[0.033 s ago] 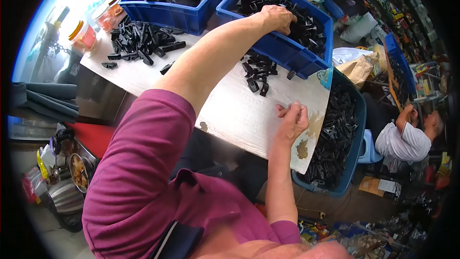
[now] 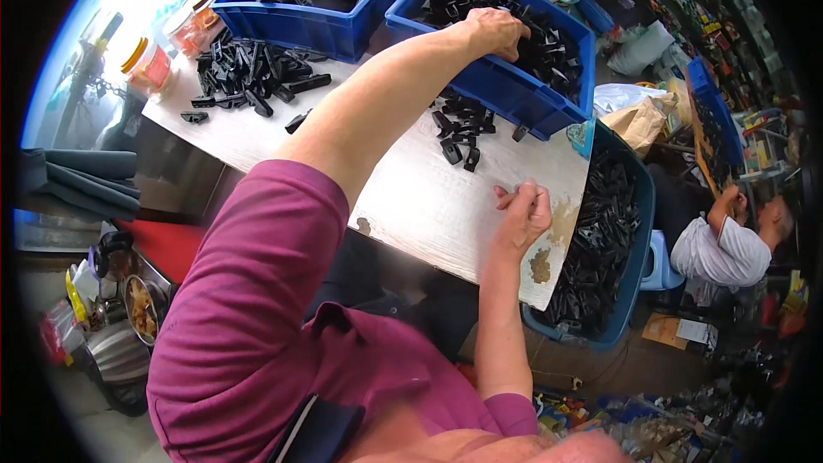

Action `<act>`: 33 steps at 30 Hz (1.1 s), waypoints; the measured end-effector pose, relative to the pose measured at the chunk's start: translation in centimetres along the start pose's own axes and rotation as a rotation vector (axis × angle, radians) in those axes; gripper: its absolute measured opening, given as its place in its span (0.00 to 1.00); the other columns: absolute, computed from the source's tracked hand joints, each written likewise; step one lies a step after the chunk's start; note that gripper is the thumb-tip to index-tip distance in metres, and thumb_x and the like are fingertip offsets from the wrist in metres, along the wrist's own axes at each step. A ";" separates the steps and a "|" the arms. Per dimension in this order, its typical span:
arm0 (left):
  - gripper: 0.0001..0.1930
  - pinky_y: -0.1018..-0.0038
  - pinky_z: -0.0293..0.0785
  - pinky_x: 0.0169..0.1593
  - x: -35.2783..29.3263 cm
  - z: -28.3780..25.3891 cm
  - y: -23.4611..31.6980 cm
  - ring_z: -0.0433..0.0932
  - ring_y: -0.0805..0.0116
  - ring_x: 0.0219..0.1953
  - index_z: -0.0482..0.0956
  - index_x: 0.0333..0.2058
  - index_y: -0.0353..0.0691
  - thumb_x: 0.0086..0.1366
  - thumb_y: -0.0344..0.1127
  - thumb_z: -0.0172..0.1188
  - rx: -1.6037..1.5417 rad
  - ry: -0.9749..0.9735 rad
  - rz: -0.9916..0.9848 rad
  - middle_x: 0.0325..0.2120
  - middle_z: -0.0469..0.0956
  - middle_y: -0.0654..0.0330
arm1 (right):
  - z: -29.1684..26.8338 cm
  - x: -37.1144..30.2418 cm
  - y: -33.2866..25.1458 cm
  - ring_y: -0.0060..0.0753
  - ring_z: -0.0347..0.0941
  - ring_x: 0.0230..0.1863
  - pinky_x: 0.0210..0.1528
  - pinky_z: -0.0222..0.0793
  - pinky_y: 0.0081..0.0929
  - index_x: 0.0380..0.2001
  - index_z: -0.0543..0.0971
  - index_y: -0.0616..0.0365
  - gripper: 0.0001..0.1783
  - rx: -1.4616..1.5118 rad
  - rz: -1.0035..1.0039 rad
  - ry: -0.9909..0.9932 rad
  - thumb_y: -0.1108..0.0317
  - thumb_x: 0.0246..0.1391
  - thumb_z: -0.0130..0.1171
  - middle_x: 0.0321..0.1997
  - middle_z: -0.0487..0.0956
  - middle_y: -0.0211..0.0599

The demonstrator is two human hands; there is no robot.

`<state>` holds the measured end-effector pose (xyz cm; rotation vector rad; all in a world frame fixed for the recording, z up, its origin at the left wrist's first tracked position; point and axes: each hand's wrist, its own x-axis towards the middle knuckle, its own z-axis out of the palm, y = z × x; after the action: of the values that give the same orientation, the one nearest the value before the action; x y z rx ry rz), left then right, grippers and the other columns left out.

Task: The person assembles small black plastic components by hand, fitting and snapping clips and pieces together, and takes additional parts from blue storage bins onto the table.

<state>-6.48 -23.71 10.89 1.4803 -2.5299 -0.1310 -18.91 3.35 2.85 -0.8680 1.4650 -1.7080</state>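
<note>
At the left corner of the table (image 2: 411,206) we see clear jars with orange lids (image 2: 147,69), standing close to its far edge. Just right of them, a loose pile of black plastic pieces (image 2: 250,77) spreads over the table, a few lying apart near its near edge. Behind this pile, along the far edge, sits the left blue crate (image 2: 291,30), heaped with similar black pieces. Our left arm, in a purple sleeve, crosses above the table from the near edge. Beyond it, a small cluster of black pieces (image 2: 461,133) lies against the near side of the right blue crate (image 2: 493,96). Our left hand (image 2: 499,33) reaches over that crate's rim toward the black pieces inside; its fingertips are hidden, so we cannot tell whether it grasps one. Our right hand (image 2: 525,216) is over the table near its right edge, fingers bent inward; we cannot tell whether anything is pinched there. Beside the right edge, a teal tub (image 2: 641,266) holds many more black pieces. At far right sits another person (image 2: 720,249) in a pale shirt, arms bent forward.
</note>
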 end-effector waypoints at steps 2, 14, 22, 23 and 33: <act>0.32 0.65 0.77 0.52 -0.1 -0.2 0.6 0.81 0.59 0.47 0.76 0.58 0.57 0.49 0.40 0.59 -0.023 0.049 0.011 0.38 0.84 0.56 | 0.2 0.0 -0.3 0.20 0.64 0.19 0.37 0.75 0.26 0.22 0.68 0.58 0.15 0.028 0.022 0.032 0.66 0.63 0.51 0.15 0.67 0.29; 0.31 0.60 0.77 0.51 -0.3 -0.9 -0.4 0.81 0.48 0.43 0.77 0.56 0.50 0.50 0.48 0.60 -0.304 0.287 -0.095 0.37 0.83 0.48 | -0.1 0.2 0.2 0.24 0.67 0.20 0.35 0.74 0.26 0.22 0.69 0.60 0.16 0.035 -0.044 0.005 0.64 0.63 0.51 0.15 0.67 0.31; 0.31 0.61 0.77 0.50 -0.6 -2.1 -0.5 0.82 0.48 0.42 0.77 0.55 0.47 0.50 0.50 0.61 -0.413 0.381 -0.091 0.35 0.83 0.46 | -0.4 0.4 0.5 0.24 0.68 0.21 0.37 0.74 0.27 0.23 0.69 0.60 0.16 -0.006 -0.019 0.002 0.64 0.63 0.52 0.15 0.67 0.30; 0.31 0.61 0.76 0.51 -0.6 -2.4 -0.4 0.82 0.49 0.42 0.78 0.54 0.46 0.50 0.50 0.61 -0.424 0.378 -0.109 0.36 0.83 0.46 | -0.4 0.3 0.3 0.24 0.70 0.22 0.36 0.73 0.27 0.23 0.69 0.60 0.16 0.013 -0.023 0.004 0.64 0.63 0.52 0.15 0.68 0.31; 0.32 0.65 0.74 0.55 -3.0 -4.3 -0.2 0.81 0.51 0.46 0.78 0.53 0.40 0.49 0.49 0.62 -0.621 0.575 -0.128 0.41 0.82 0.44 | -0.8 0.3 1.0 0.28 0.74 0.23 0.33 0.73 0.27 0.22 0.69 0.60 0.16 -0.017 -0.045 -0.022 0.64 0.63 0.52 0.16 0.69 0.32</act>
<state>-3.96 -21.11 14.62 1.1971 -1.7230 -0.4028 -19.61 3.39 1.80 -0.9326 1.4577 -1.7162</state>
